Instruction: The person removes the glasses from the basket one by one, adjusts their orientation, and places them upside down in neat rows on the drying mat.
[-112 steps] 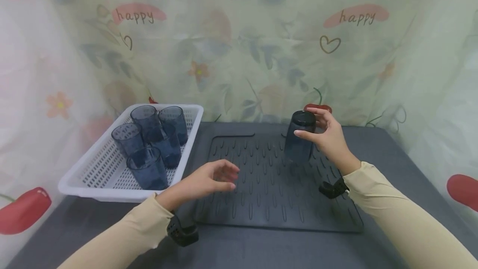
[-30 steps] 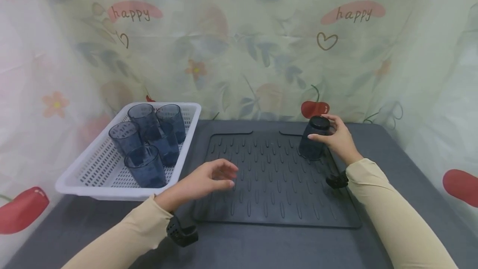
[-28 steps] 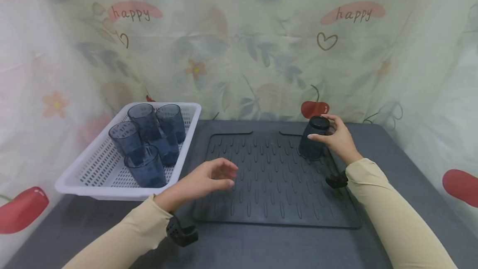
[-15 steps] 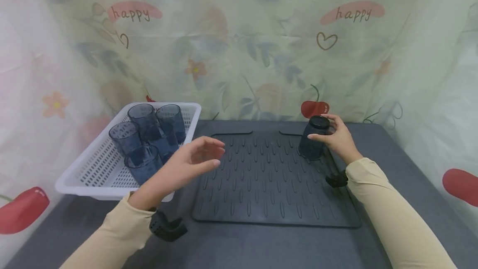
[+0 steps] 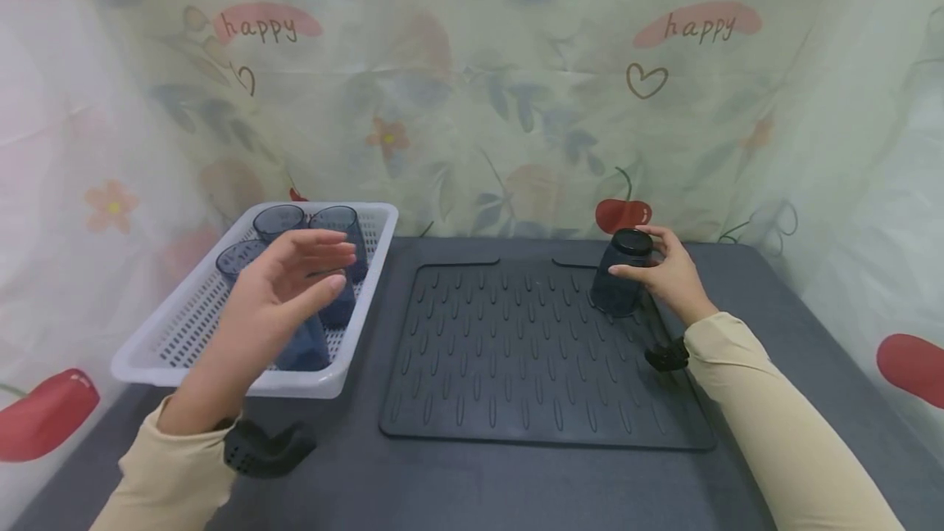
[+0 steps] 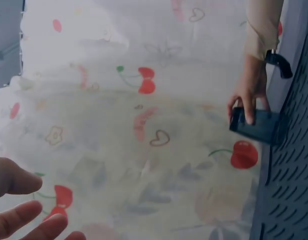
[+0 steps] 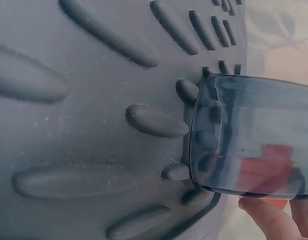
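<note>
My right hand (image 5: 667, 275) grips a blue-tinted drinking glass (image 5: 616, 285) near its base. The glass stands upside down, its rim on the black ridged drying mat (image 5: 516, 367), near the mat's far right corner. In the right wrist view the glass (image 7: 254, 130) shows its rim against the ridges. Over the white basket (image 5: 295, 385) hovers my left hand (image 5: 265, 310), fingers relaxed and holding nothing. Several more blue glasses stand mouth up in that basket, such as one (image 5: 341, 244) at its back right; my left hand hides parts of the others.
Basket and mat sit side by side on a dark grey tabletop (image 5: 479, 486). A patterned curtain (image 5: 472, 138) closes off the back and both sides. Each wrist carries a black camera, such as the left wrist camera (image 5: 269, 447).
The right hand first moved the inverted glass rightward and down onto the mat, and has held it there since. My left hand swung left from above the mat to over the basket.
</note>
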A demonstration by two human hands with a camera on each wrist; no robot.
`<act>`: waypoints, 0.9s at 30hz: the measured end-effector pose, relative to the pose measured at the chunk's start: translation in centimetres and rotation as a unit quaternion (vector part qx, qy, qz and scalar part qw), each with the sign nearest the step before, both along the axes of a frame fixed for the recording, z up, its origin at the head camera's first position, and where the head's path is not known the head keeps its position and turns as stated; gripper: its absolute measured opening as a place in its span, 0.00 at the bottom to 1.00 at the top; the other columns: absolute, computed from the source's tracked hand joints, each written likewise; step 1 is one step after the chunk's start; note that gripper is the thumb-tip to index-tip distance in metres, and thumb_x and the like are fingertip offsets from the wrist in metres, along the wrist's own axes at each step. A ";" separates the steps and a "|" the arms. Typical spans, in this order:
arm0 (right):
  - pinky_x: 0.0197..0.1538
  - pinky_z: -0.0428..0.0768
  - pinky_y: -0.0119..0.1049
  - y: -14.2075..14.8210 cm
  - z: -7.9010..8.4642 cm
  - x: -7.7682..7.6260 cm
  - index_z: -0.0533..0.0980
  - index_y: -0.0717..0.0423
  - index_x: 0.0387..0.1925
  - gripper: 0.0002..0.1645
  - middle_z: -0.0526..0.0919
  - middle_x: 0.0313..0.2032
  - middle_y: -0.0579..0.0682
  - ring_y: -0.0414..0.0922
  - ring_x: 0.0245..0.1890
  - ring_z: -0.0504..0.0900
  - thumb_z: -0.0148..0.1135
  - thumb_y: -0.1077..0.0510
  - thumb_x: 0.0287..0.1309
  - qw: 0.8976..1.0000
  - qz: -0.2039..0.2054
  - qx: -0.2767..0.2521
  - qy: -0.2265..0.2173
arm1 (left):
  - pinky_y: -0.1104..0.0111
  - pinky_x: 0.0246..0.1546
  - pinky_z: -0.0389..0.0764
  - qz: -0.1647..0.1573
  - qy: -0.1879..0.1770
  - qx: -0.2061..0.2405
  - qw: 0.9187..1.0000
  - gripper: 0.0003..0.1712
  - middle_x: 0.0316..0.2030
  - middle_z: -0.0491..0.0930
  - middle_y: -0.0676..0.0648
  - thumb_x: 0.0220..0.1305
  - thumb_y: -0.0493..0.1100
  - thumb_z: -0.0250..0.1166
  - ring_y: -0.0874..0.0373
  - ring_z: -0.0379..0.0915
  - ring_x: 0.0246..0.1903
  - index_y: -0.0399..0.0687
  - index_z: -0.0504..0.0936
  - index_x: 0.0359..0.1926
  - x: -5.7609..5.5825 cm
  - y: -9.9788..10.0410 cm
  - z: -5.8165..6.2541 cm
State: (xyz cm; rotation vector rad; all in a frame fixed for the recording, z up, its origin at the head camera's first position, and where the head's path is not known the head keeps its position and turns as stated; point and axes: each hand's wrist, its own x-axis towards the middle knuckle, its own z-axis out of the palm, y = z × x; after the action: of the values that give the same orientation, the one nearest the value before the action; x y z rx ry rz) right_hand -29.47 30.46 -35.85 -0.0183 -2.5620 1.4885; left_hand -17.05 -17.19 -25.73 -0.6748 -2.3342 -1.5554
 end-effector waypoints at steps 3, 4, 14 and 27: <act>0.40 0.73 0.39 0.1 0.0 0.0 0.54 0.50 0.72 0.57 0.60 0.71 0.59 0.61 0.63 0.69 0.76 0.47 0.47 1.000 -0.003 -0.001 -0.002 | 0.81 0.51 0.75 0.031 0.008 0.035 0.999 0.24 0.56 0.76 0.49 0.66 0.36 0.62 0.63 0.73 0.56 0.48 0.70 0.62 0.1 -0.8 -0.1; 0.41 0.73 0.40 0.1 0.0 -0.1 0.54 0.50 0.72 0.57 0.60 0.70 0.60 0.61 0.63 0.69 0.76 0.47 0.47 1.000 -0.003 -0.001 -0.003 | 0.81 0.51 0.74 0.043 0.012 0.046 0.998 0.24 0.55 0.76 0.50 0.66 0.36 0.62 0.63 0.73 0.56 0.48 0.70 0.62 0.1 -1.0 -0.2; 0.40 0.72 0.40 0.0 0.0 0.0 0.53 0.49 0.72 0.57 0.58 0.71 0.59 0.61 0.65 0.67 0.76 0.47 0.46 1.000 -0.003 -0.003 -0.009 | 0.80 0.55 0.73 0.192 0.074 0.091 0.974 0.25 0.51 0.75 0.54 0.62 0.27 0.61 0.64 0.72 0.54 0.41 0.71 0.60 -2.2 -3.5 -4.1; 0.49 0.73 0.49 0.0 0.2 0.1 0.52 0.49 0.73 0.58 0.57 0.72 0.61 0.64 0.67 0.64 0.76 0.47 0.47 1.000 -0.001 0.002 -0.005 | 0.59 0.71 0.59 0.260 -0.019 0.022 0.965 0.37 0.68 0.61 0.44 0.63 0.41 0.66 0.52 0.55 0.70 0.42 0.59 0.69 -3.4 -5.8 -7.5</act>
State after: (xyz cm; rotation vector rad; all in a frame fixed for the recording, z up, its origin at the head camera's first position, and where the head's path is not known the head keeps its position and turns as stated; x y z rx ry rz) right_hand -29.40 30.43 -35.69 -0.0261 -2.5724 1.4850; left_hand -20.46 -22.97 -33.27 -0.0050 -2.2455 -1.3725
